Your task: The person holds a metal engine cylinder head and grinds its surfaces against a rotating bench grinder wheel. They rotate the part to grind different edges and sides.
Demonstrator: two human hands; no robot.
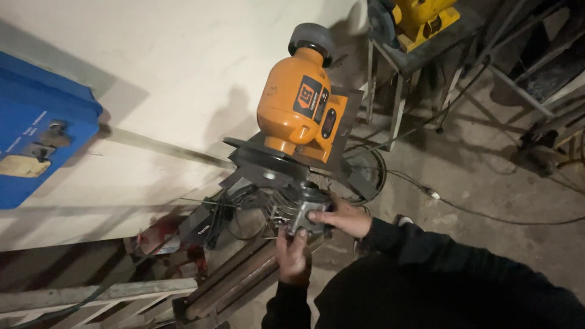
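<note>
While both hands closed on it, the metal part [297, 210], a grey finned casting, sat just below the front wheel [268, 166] of the orange grinder [297, 100], at the near edge of the stand [341, 131] that carried the machine. The left hand [292, 256] came up from underneath, fingers wrapped around the part's lower end and thumb laid along its side. The right hand [341, 216] reached in from the right, fingers curled over the part's upper right corner, pressing against it. Both wrists wore dark sleeves [420, 244].

The grinder lay across the stand's plate, its dark front wheel at the near end and a grey wheel [312, 38] at the far end. The part looked to be touching the front wheel's guard, though shadow there made the contact hard to judge. A rusty steel beam [237, 277] ran down to the left from beneath the hands. Thin wires [207, 201] stuck out leftward beside the part.

A blue panel [42, 143] stood against the pale wall [170, 73] at the left edge of view. A yellow machine [423, 18] sat on a second metal stand [396, 67] at the top. A cable [481, 213] trailed over the concrete floor [487, 164] to the right.
</note>
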